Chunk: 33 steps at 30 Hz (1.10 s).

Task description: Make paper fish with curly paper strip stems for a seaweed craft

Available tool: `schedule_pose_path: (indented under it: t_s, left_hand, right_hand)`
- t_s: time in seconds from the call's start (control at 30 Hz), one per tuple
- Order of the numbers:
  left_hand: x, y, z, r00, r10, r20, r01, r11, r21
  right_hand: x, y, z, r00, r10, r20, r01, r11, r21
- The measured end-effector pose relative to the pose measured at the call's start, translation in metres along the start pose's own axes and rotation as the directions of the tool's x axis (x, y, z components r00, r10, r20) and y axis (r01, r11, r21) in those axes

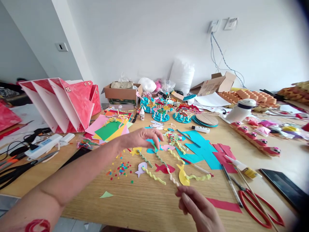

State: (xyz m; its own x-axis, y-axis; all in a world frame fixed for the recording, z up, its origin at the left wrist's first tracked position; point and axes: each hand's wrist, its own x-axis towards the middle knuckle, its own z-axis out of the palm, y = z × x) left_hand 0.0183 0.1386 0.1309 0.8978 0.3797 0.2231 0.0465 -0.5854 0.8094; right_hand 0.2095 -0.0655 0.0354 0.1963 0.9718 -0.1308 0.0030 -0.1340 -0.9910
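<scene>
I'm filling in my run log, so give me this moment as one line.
left hand: at green twisted strip, grip unclear | right hand: pinching pale twisted strip | nearby: red paper fish, yellow paper fish

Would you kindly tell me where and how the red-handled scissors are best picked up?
Probably by the red handles, from the near side: they lie nearest, while the blades point away. The wooden stick crossing the handles may need moving first.

A curly white strip [171, 176] is slanting from the red fish [163, 169] toward the near right. The fish is lying flat, its tail pointing left. A curly green strip [160, 158] is running from the far left toward the fish.
</scene>
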Motion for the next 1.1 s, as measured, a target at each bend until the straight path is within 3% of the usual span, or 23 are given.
schedule_pose_path:
  t_s: [0.07, 0.13, 0.23, 0.33, 0.43, 0.5, 0.6, 0.7, 0.87, 1.0, 1.1]
  left_hand:
    - [-0.018, 0.017, 0.028, 0.998, 0.066, 0.007, -0.064, 0.981, -0.181]
    - [-0.031, 0.027, 0.051, 0.997, 0.075, 0.014, -0.069, 0.964, -0.258]
    - [-0.043, 0.033, 0.070, 0.999, 0.034, 0.003, -0.032, 0.964, -0.262]
    - [-0.054, 0.035, 0.079, 1.000, 0.009, -0.024, -0.013, 0.981, -0.195]
    - [-0.069, 0.032, 0.086, 0.996, -0.033, -0.077, 0.019, 0.985, -0.173]
    - [-0.079, 0.027, 0.095, 0.981, -0.121, -0.154, 0.078, 0.962, -0.262]
    - [-0.091, 0.014, 0.115, 0.919, -0.355, -0.174, 0.233, 0.842, -0.487]
    - [-0.096, 0.003, 0.135, 0.858, -0.490, -0.155, 0.333, 0.760, -0.558]
    - [-0.093, -0.007, 0.152, 0.790, -0.572, -0.219, 0.454, 0.787, -0.418]
    - [-0.092, -0.007, 0.153, 0.762, -0.611, -0.214, 0.543, 0.783, -0.303]
    - [-0.093, -0.004, 0.152, 0.738, -0.641, -0.211, 0.610, 0.768, -0.194]
  right_hand:
    - [0.006, -0.015, 0.014, 0.997, 0.029, 0.070, -0.042, 0.982, 0.184]
    - [0.010, -0.027, 0.030, 0.984, 0.038, 0.177, -0.096, 0.938, 0.332]
    - [0.011, -0.036, 0.046, 0.955, 0.063, 0.291, -0.196, 0.868, 0.455]
    - [0.009, -0.035, 0.050, 0.958, 0.084, 0.275, -0.215, 0.843, 0.492]
    - [0.007, -0.026, 0.048, 0.979, 0.078, 0.188, -0.150, 0.899, 0.412]
    - [0.007, -0.018, 0.047, 0.988, 0.067, 0.138, -0.108, 0.942, 0.317]
    - [0.008, -0.004, 0.049, 0.992, 0.070, 0.104, -0.087, 0.981, 0.171]
    - [0.009, 0.008, 0.055, 0.993, 0.061, 0.101, -0.062, 0.998, 0.010]
    - [0.012, 0.020, 0.058, 0.997, -0.030, 0.068, 0.044, 0.975, -0.217]
    - [0.014, 0.022, 0.056, 0.996, -0.083, 0.031, 0.088, 0.944, -0.318]
    - [0.014, 0.021, 0.057, 0.990, -0.123, 0.064, 0.139, 0.883, -0.449]
